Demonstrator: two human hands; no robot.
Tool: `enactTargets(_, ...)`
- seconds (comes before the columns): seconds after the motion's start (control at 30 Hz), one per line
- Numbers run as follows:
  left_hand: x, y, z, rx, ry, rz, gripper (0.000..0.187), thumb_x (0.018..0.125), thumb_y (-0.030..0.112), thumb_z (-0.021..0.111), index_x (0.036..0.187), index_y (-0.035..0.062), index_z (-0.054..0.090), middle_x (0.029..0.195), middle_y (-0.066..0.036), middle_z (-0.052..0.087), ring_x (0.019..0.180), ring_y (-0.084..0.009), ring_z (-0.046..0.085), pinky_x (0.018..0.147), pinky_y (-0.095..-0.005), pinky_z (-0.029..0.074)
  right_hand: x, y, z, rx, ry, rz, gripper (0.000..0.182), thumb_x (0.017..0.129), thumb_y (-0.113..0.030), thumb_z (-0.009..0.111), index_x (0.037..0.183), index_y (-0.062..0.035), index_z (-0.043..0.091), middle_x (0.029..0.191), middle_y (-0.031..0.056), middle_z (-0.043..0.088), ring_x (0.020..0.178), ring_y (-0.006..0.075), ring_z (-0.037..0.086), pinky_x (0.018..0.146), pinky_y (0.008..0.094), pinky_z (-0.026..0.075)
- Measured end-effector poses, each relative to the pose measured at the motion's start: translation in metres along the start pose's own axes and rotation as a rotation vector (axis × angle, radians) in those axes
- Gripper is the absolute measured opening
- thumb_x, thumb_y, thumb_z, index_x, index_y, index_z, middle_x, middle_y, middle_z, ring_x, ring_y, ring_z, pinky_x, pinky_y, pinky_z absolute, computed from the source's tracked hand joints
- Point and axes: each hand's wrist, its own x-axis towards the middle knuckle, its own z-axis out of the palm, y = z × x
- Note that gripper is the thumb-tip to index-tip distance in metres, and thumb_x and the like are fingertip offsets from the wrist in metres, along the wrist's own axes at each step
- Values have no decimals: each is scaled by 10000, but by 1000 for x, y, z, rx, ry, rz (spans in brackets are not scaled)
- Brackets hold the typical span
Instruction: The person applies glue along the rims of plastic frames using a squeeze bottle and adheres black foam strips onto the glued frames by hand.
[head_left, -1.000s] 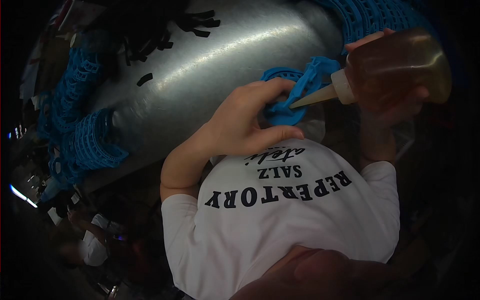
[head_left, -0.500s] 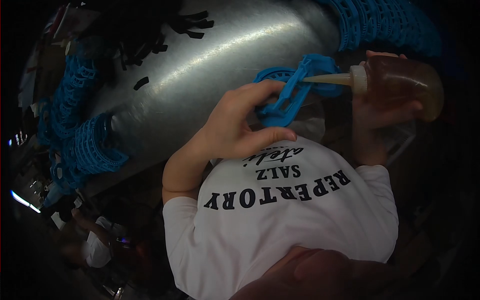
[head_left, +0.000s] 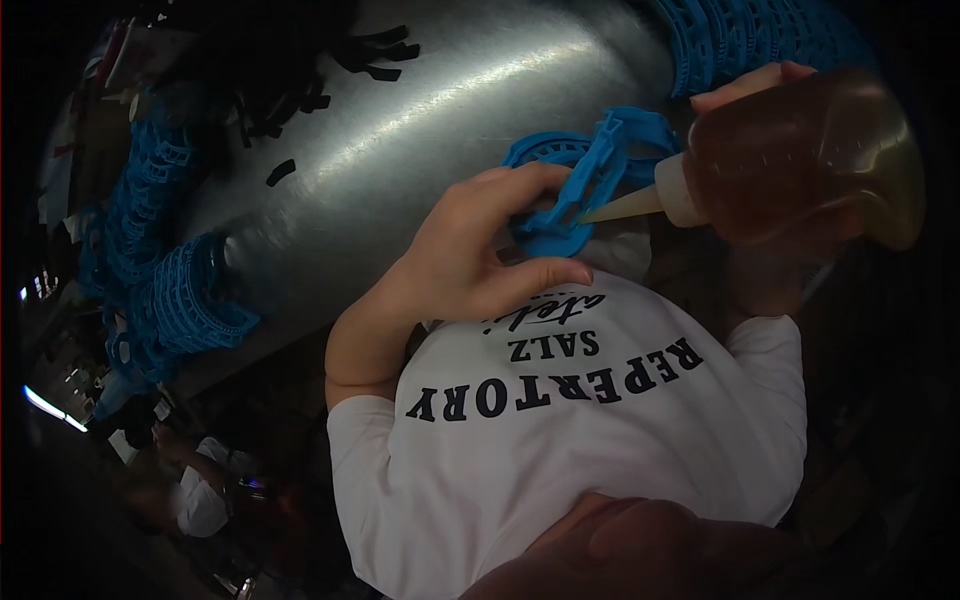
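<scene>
Two hands working over steel table. Left hand pinching blue plastic part, thumb below, fingers curled over top; part's long axis running diagonal, lower-left to upper-right. Right hand wrapping amber squeeze bottle, nozzle pointing left and slightly down, tip touching part. Right fingers mostly hiding behind bottle. Part's lower end covered by left fingers. Blue part stacks sitting at table edge, dim, detail hard to make out.
</scene>
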Motion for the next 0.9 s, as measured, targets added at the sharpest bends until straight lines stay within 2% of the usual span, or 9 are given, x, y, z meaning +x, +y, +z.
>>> enactTargets(0.03, -1, 0, 0, -2, -1, -18, 530, 684, 240, 806, 1082, -10, 560, 744, -81, 559, 650, -178, 546, 584, -279, 432, 1, 1, -6, 0, 0, -1, 839, 842, -683, 386, 1357, -26, 297, 1272, 167, 445, 1119, 290, 522, 873, 417, 511)
enactTargets(0.13, -1, 1, 0, -8, 2, -50, 528, 682, 237, 807, 1078, -9, 561, 754, -87, 568, 666, -190, 555, 589, -285, 437, 8, 6, -42, -385, 111, -5, 862, 829, -687, 404, 1346, -5, 306, 1209, 174, 491, 1065, 292, 553, 839, 423, 520)
enactTargets(0.3, -1, 0, 3, -19, -16, -39, 534, 676, 240, 808, 1079, -7, 560, 757, -90, 570, 671, -199, 556, 603, -290, 440, 18, 2, -11, -408, 109, -62, 839, 833, -673, 400, 1328, 1, 333, 1109, 180, 548, 973, 306, 595, 801, 428, 529)
enactTargets(0.4, 0, 1, 4, -20, -13, -47, 537, 672, 244, 809, 1077, -6, 560, 754, -91, 567, 669, -202, 555, 609, -292, 440, 16, 7, -9, -184, 83, -45, 788, 843, -639, 403, 1300, 2, 367, 1047, 170, 572, 937, 314, 606, 787, 428, 529)
enactTargets(0.57, 0, 3, 4, -10, -10, -47, 535, 669, 253, 807, 1068, -3, 560, 747, -89, 563, 667, -210, 550, 611, -301, 437, 7, 18, 1, -93, -6, 15, 755, 849, -630, 393, 1262, 2, 408, 1038, 157, 569, 932, 310, 605, 788, 422, 531)
enactTargets(0.7, -3, -1, 4, -32, -20, -94, 495, 672, 251, 803, 1021, 3, 556, 747, -90, 562, 666, -220, 547, 631, -310, 439, 9, 18, 1, 74, -39, 90, 705, 863, -587, 417, 1229, 16, 437, 1038, 152, 571, 868, 288, 614, 682, 361, 527)
enactTargets(0.8, -10, -21, 10, -49, -57, -124, 474, 674, 248, 801, 990, 4, 545, 752, -94, 559, 670, -223, 543, 652, -313, 441, 13, 7, 6, 256, 346, 315, 668, 872, -542, 453, 1214, 32, 440, 1053, 165, 570, 793, 269, 617, 550, 288, 469)
enactTargets(0.83, -13, -34, 14, 28, -58, -42, 466, 678, 243, 796, 984, 4, 537, 754, -99, 555, 672, -223, 542, 664, -309, 440, 11, 8, -4, 255, 352, 314, 668, 872, -542, 453, 1214, 32, 440, 1053, 165, 570, 793, 269, 617, 550, 288, 469)
enactTargets(0.9, -15, -51, 21, 178, -62, 126, 451, 687, 233, 785, 972, 5, 520, 757, -109, 547, 677, -223, 541, 689, -303, 439, 1, 15, -49, 416, 229, 319, 636, 874, -520, 472, 1220, 14, 441, 1053, 162, 571, 778, 258, 613, 505, 261, 413)
